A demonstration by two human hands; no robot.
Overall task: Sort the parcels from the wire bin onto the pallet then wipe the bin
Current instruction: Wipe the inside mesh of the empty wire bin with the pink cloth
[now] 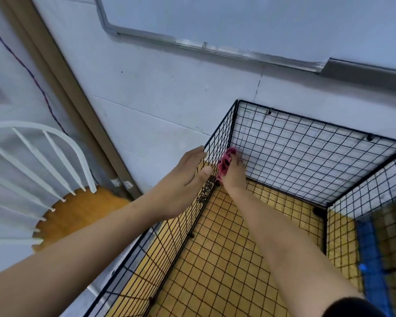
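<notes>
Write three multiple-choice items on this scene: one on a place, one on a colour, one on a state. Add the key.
1. Where is the cloth?
A. Inside the bin, at its far left corner.
B. On a shelf.
C. In a bucket.

2. What colour is the cloth?
A. Blue.
B. White.
C. Pink.

3. What does the bin hold?
A. A stack of parcels.
B. No parcels.
C. One parcel.

Key:
1 A: the right hand holds it against the corner wires.
2 C: it shows pink against the black mesh.
3 B: only the yellow floor shows through the bottom grid.
</notes>
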